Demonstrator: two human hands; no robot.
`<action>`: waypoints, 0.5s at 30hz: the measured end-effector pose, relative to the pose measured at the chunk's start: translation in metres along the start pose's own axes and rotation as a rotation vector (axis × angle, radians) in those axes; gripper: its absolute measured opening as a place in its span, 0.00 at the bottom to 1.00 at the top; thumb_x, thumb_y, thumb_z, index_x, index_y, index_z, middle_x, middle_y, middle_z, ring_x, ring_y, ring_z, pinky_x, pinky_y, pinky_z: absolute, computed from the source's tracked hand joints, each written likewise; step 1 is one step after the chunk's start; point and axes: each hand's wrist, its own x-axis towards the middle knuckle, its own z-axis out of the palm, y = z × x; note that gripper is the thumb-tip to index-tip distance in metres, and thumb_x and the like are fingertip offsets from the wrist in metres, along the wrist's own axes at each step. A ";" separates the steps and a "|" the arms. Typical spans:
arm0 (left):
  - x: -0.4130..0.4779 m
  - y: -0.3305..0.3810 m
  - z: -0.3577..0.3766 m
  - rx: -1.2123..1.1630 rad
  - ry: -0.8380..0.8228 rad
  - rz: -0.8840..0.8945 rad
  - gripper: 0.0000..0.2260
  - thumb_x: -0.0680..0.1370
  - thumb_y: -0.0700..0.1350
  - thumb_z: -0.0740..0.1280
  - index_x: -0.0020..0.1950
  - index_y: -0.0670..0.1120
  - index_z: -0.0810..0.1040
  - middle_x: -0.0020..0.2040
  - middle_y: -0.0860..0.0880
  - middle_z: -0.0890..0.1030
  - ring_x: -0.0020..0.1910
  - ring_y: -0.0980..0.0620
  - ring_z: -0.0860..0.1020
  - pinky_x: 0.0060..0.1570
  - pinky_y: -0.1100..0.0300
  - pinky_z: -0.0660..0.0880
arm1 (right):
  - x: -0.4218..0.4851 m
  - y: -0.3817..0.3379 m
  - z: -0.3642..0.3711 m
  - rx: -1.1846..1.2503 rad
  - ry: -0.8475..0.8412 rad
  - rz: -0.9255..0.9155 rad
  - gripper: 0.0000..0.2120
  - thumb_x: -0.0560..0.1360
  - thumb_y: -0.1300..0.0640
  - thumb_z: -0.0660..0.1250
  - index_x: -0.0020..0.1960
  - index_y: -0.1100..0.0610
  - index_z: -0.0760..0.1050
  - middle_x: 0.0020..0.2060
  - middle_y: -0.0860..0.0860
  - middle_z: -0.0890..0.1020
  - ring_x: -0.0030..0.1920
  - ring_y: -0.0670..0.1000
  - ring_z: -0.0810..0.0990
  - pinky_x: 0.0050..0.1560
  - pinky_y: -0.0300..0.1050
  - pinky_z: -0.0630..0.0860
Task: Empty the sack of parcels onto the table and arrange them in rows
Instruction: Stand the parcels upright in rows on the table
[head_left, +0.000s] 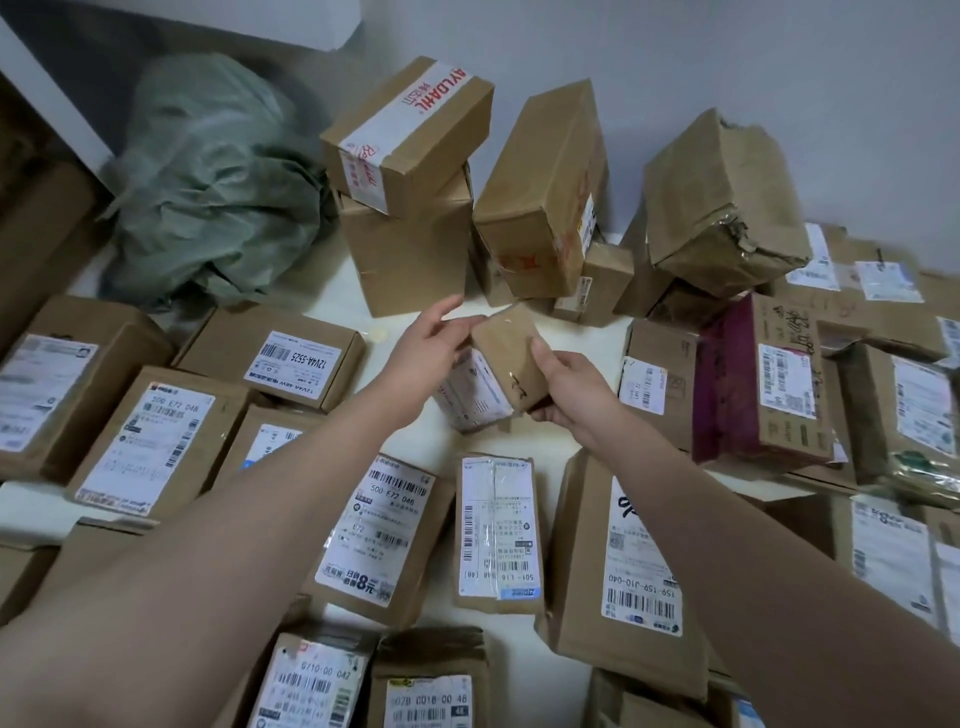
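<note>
A small brown parcel (498, 364) with a white label on its side is held between both hands above the white table (332, 291), near its middle. My right hand (571, 387) grips its right lower corner, thumb on top. My left hand (428, 343) touches its left upper edge with thumb and straight fingers. The crumpled grey-green sack (213, 182) lies at the back left. Labelled cardboard parcels lie flat in rows around the hands, such as one at the left (150, 441) and one in front (498, 530).
At the back stand piled boxes: one with red-lettered tape (410, 130), a tall tilted one (545, 187) and a torn one (722, 202). A purple-sided box (758, 379) lies at the right. A wall runs behind the table.
</note>
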 end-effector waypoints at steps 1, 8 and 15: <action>0.003 0.000 -0.003 0.086 0.025 -0.001 0.18 0.82 0.48 0.61 0.73 0.53 0.69 0.60 0.54 0.80 0.57 0.57 0.77 0.55 0.65 0.73 | 0.001 -0.003 0.002 0.059 0.006 0.028 0.25 0.79 0.41 0.61 0.60 0.62 0.72 0.44 0.59 0.81 0.31 0.53 0.77 0.29 0.42 0.75; 0.017 -0.017 -0.023 0.455 0.315 -0.013 0.25 0.79 0.63 0.58 0.70 0.50 0.70 0.59 0.49 0.80 0.59 0.46 0.77 0.58 0.51 0.74 | 0.016 -0.019 0.032 0.086 -0.021 0.105 0.27 0.77 0.33 0.57 0.64 0.52 0.73 0.53 0.51 0.82 0.48 0.50 0.81 0.49 0.49 0.81; 0.020 -0.046 -0.042 0.564 0.411 -0.048 0.22 0.78 0.52 0.65 0.70 0.47 0.68 0.55 0.52 0.79 0.56 0.47 0.79 0.52 0.55 0.72 | 0.018 -0.011 0.070 -0.077 -0.137 0.102 0.24 0.80 0.38 0.55 0.66 0.53 0.71 0.51 0.48 0.81 0.53 0.54 0.81 0.56 0.54 0.79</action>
